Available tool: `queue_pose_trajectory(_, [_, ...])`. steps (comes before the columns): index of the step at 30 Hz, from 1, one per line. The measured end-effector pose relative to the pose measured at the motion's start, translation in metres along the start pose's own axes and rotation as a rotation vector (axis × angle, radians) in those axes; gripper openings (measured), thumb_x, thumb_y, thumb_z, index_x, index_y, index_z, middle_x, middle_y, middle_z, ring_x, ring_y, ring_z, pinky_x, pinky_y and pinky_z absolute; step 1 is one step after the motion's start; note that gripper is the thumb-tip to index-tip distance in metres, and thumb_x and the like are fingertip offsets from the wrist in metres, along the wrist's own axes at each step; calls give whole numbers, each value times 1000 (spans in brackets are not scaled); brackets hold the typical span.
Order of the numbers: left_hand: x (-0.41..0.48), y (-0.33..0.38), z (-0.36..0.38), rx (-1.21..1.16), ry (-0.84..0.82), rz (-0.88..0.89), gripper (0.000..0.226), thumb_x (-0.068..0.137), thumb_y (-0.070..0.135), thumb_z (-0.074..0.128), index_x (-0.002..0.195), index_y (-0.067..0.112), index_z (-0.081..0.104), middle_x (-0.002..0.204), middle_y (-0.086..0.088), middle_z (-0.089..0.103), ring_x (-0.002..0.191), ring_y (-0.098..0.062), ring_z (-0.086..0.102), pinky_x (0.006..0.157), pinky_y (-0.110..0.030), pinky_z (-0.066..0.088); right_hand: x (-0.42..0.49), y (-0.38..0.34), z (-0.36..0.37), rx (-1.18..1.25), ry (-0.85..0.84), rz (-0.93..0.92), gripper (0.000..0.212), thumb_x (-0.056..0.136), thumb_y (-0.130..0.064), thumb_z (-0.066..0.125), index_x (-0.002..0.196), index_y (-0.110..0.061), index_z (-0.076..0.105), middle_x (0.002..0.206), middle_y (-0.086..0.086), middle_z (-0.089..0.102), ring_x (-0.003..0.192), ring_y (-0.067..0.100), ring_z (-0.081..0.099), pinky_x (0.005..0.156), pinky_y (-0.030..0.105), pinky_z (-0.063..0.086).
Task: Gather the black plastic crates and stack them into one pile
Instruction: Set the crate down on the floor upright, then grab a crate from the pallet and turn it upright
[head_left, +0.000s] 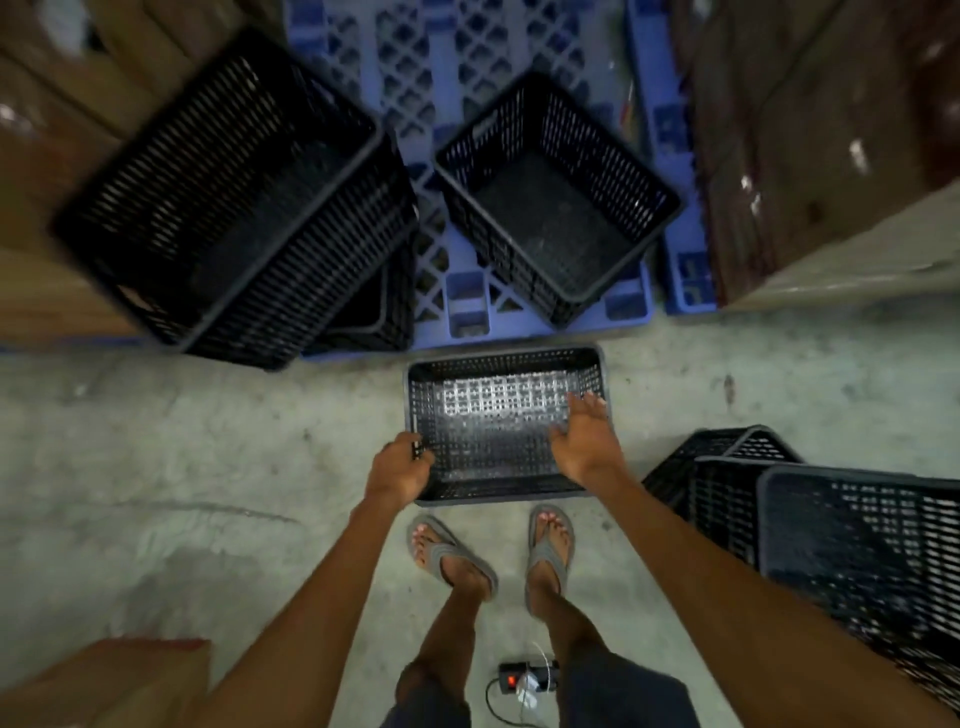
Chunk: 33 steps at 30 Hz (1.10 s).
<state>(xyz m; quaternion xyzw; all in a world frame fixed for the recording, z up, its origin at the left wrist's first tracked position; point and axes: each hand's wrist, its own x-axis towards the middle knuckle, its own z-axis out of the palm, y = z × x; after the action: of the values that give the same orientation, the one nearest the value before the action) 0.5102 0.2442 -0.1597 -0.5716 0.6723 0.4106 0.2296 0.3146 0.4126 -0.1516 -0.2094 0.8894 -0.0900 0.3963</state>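
Flanking the crate (498, 415), left grip (402, 465) clasps its rim; right grip (584, 447) hovers.

Bare concrete floor (182, 467) lies open left of the low crate (498, 436), and a narrower strip runs between it and the right-hand crates (852, 540). Just beyond it the blue pallet (467, 306) edge bars the way, carrying a leaning crate (223, 192) and an upright crate (556, 197); a cardboard box (104, 686) fills the near-left corner.

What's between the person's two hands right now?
In the head view, a black crate on the floor: left hand grips its rim, right hand open over its other side.
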Motion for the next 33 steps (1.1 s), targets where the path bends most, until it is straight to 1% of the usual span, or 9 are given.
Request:
queue_pose_trajectory(5, [-93, 44, -51, 9, 94, 123, 42, 92, 25, 58, 132, 17, 55, 124, -17, 66, 110, -32, 64, 93, -32, 47, -68, -29, -73, -41, 82, -59, 65, 99, -32, 45, 155, -10, 20, 164, 14, 10, 152, 30, 10, 120, 41, 25])
queue_pose_trajectory(8, [-126, 75, -73, -6, 143, 198, 43, 92, 24, 59, 134, 16, 55, 129, -15, 64, 118, -32, 60, 97, -33, 45, -90, -45, -107, -17, 104, -93, 64, 100, -32, 43, 155, -11, 19, 164, 14, 9, 152, 31, 9, 118, 44, 28])
queue_pose_trajectory(12, [-149, 114, -92, -41, 170, 246, 46, 93, 23, 58, 138, 14, 51, 134, -15, 61, 124, -32, 57, 103, -35, 44, -103, -67, -140, -42, 130, -153, 62, 101, -32, 43, 155, -12, 20, 164, 12, 10, 151, 31, 11, 118, 43, 28])
queue_pose_trajectory(17, [-162, 136, -121, -122, 243, 270, 45, 92, 23, 61, 135, 13, 54, 128, -14, 65, 119, -29, 61, 98, -33, 47, -108, -105, -169, -83, 116, -252, 62, 101, -33, 42, 155, -10, 21, 164, 12, 14, 150, 31, 16, 117, 46, 29])
queue_pose_trajectory(22, [-148, 122, -189, -204, 354, 217, 44, 92, 27, 60, 134, 15, 55, 120, -15, 67, 112, -30, 63, 91, -33, 48, -89, -186, -193, -112, 120, -396, 61, 103, -33, 40, 155, -9, 20, 164, 12, 15, 150, 31, 15, 117, 47, 29])
queue_pose_trajectory(25, [-125, 101, -235, -245, 423, 177, 43, 94, 29, 58, 135, 15, 53, 118, -15, 68, 108, -31, 64, 89, -37, 51, -67, -242, -198, -143, 124, -454, 60, 103, -34, 39, 155, -10, 21, 164, 10, 16, 151, 30, 14, 117, 46, 30])
queue_pose_trajectory(27, [-100, 81, -268, -301, 476, 128, 44, 95, 29, 58, 136, 14, 52, 123, -14, 65, 110, -31, 63, 91, -38, 51, -45, -288, -196, -164, 116, -481, 60, 103, -34, 40, 155, -11, 20, 164, 10, 16, 151, 29, 16, 117, 46, 31])
queue_pose_trajectory(29, [-79, 64, -295, -336, 533, 78, 46, 95, 29, 58, 137, 13, 51, 130, -14, 61, 117, -31, 59, 97, -40, 49, -24, -323, -195, -169, 113, -505, 60, 103, -33, 41, 155, -11, 22, 163, 10, 19, 149, 30, 22, 114, 46, 36])
queue_pose_trajectory(33, [-9, 25, -350, -400, 583, -43, 51, 94, 27, 59, 139, 6, 46, 133, -19, 58, 122, -37, 57, 100, -42, 48, 41, -404, -180, -219, 89, -509, 60, 102, -33, 44, 153, -8, 26, 160, 13, 25, 145, 32, 30, 111, 45, 39])
